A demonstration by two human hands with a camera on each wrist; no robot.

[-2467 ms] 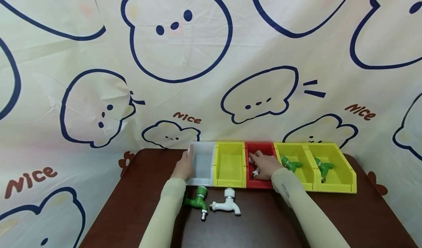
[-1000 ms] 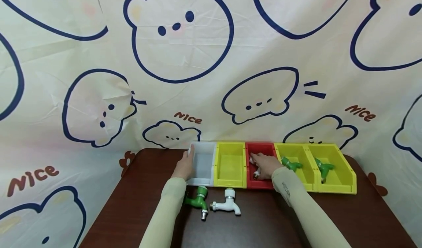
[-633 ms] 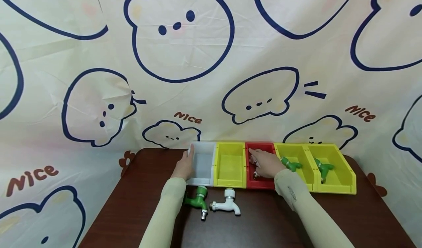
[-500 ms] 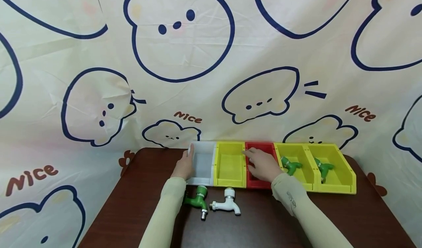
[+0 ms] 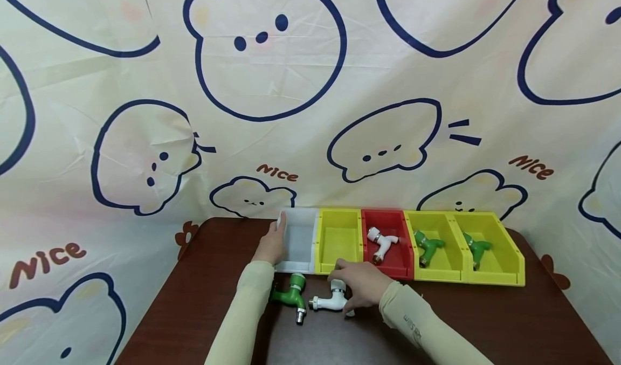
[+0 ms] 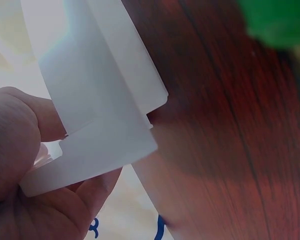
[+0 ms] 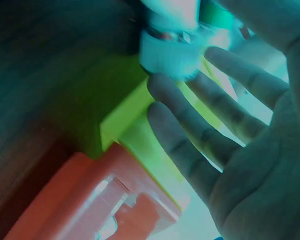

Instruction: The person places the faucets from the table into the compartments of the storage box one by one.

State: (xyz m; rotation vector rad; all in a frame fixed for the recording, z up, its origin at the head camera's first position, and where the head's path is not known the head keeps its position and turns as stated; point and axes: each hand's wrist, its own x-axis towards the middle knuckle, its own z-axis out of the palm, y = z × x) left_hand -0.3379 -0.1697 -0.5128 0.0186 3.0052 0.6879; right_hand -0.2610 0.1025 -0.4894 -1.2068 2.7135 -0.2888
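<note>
My left hand [image 5: 271, 243] grips the outer side wall of the light grey bin [image 5: 295, 269] at the row's left end. In the left wrist view, its thumb and fingers lie on both sides of the bin's wall [image 6: 97, 135]. My right hand [image 5: 363, 281] is over a white faucet [image 5: 331, 303] lying on the table, its fingers spread around the knob end and spout. The right wrist view has those fingers extended, tips right at the white knob [image 7: 170, 55]. Left of that faucet lies a green faucet [image 5: 291, 296]. Another white faucet [image 5: 385, 242] rests inside the red bin [image 5: 405, 268].
A yellow bin [image 5: 339, 268] stands between the grey and red ones. Two joined yellow bins [image 5: 502, 276] at the right each hold a green faucet [image 5: 429, 246]. The bins line the back of the dark brown table [image 5: 204, 289], before a printed cloth [image 5: 271, 149].
My right hand has let go of the white faucet in the red bin and come left and nearer, over the white faucet on the table. My left hand has stayed on the grey bin.
</note>
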